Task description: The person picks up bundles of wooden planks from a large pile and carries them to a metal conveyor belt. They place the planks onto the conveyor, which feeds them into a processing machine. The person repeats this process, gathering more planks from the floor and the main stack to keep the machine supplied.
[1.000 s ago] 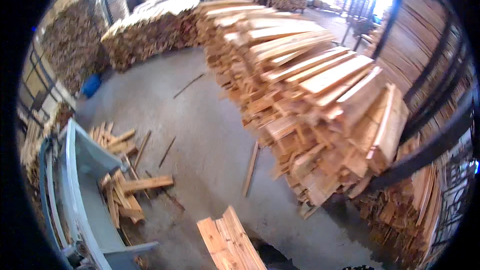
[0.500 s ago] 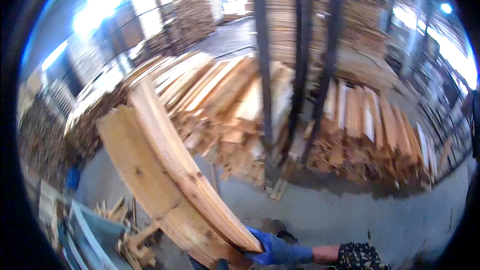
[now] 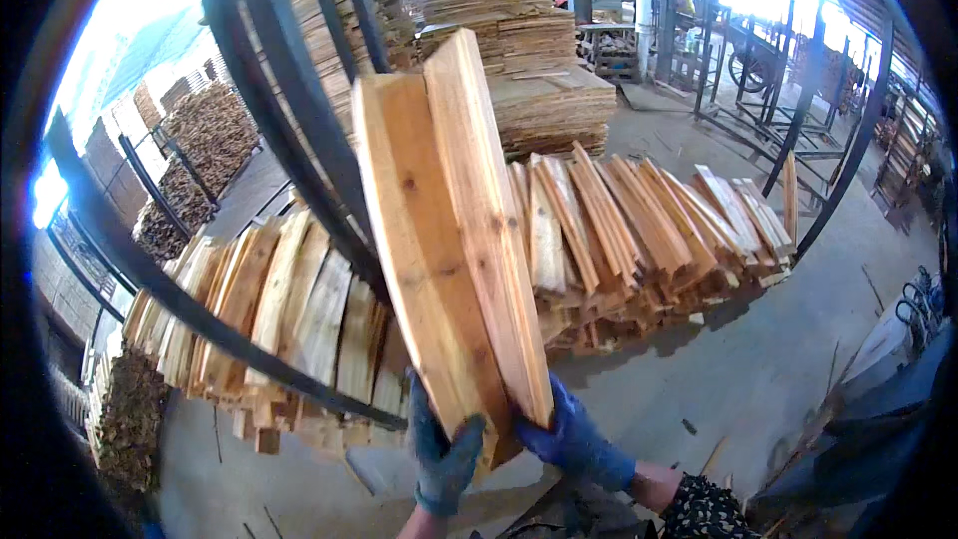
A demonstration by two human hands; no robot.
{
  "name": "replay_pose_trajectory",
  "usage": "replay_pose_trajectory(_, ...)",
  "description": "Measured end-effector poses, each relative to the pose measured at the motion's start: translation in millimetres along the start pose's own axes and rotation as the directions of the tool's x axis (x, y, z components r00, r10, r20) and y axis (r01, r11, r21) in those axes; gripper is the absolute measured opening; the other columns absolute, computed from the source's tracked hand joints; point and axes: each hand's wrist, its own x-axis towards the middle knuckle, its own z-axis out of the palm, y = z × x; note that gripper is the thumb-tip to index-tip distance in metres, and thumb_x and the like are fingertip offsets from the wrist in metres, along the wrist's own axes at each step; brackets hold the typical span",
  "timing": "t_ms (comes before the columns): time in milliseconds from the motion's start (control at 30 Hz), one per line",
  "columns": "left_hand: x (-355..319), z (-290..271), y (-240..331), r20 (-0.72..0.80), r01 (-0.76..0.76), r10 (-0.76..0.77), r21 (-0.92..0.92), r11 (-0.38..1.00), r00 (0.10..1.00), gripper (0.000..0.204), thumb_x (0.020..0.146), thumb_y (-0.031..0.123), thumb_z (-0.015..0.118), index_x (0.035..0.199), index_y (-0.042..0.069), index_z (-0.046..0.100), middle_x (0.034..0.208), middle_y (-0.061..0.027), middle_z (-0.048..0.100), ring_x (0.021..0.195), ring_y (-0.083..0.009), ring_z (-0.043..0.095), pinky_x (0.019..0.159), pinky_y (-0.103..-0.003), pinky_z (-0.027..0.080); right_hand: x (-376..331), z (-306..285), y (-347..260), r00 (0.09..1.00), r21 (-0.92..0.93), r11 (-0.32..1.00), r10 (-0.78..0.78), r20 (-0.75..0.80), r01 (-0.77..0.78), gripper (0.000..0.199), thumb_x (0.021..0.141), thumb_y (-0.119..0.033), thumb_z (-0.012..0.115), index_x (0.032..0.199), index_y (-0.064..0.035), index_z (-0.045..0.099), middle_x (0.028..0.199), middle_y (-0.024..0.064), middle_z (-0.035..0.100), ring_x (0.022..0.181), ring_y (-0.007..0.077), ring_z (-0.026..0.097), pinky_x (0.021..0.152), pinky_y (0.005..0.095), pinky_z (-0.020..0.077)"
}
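While both blue-gloved hands clasp their lower ends, the left hand (image 3: pixel 444 454) and right hand (image 3: pixel 571 439) hold two pale, knotty wooden boards (image 3: pixel 449 230) upright, side by side and tilted left, in front of the long stack of planks (image 3: pixel 639 230) lying on the concrete floor (image 3: pixel 758 379).

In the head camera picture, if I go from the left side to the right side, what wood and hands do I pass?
Dark heap of small wood → leaning pale planks → left hand → right hand → row of leaning planks on the floor.
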Motion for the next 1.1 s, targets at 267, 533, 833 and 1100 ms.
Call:
replay_pose_trajectory(267, 190, 127, -110, 0.15, 0.164, -0.159, -0.021, 0.986, 0.976, 0.072, 0.084, 0.011, 0.065, 0.145, 0.0, 0.029, 0.124, -0.0106, 0.055, 0.1, -0.0125, 0.055, 0.084, -0.027, 0.048, 201, -95, 90, 0.97, 0.19, 0.956, 0.236, -0.057, -0.221, 0.057, 0.08, -0.014, 0.07, 0.128, 0.005, 0.046, 0.109, 0.0113, 0.063, 0.094, 0.0157, 0.059, 0.079, 0.0298, 0.0501)
replay_pose_trajectory(533, 102, 72, -179, 0.248, 0.4, -0.462, 0.264, 0.878, 0.852, 0.048, 0.087, 0.027, 0.066, 0.124, -0.001, 0.054, 0.1, -0.0096, 0.064, 0.09, -0.0141, 0.058, 0.082, -0.029, 0.048, 141, -93, 262, 0.942, -0.418, 0.899, -0.016, -0.336, -0.134, 0.037, 0.089, -0.013, 0.06, 0.123, -0.0004, 0.056, 0.113, 0.0174, 0.062, 0.103, 0.0283, 0.06, 0.087, 0.0335, 0.0467)
replay_pose_trajectory(833, -292, -107, -246, -0.177, 0.886, -0.916, 0.373, 0.277, 0.361, 0.049, 0.079, 0.051, 0.059, 0.102, 0.008, 0.069, 0.102, -0.0177, 0.068, 0.095, -0.035, 0.064, 0.083, -0.04, 0.049, -72, 30, 280, 0.646, -0.449, 0.874, 0.453, 0.614, -0.186, 0.035, 0.091, -0.018, 0.056, 0.123, -0.0058, 0.057, 0.119, 0.0151, 0.062, 0.107, 0.0258, 0.06, 0.092, 0.0349, 0.046)
replay_pose_trajectory(1100, -448, -199, -237, -0.394, 0.62, -0.915, -0.698, 0.358, 0.085, 0.039, 0.086, 0.036, 0.064, 0.115, 0.009, 0.059, 0.094, -0.005, 0.063, 0.08, -0.0168, 0.061, 0.065, -0.032, 0.05, -88, 281, 134, -0.037, -0.249, 0.939, 0.265, 0.964, 0.238, 0.033, 0.093, -0.022, 0.054, 0.122, -0.0082, 0.058, 0.117, 0.0139, 0.063, 0.106, 0.024, 0.061, 0.091, 0.0358, 0.0471)
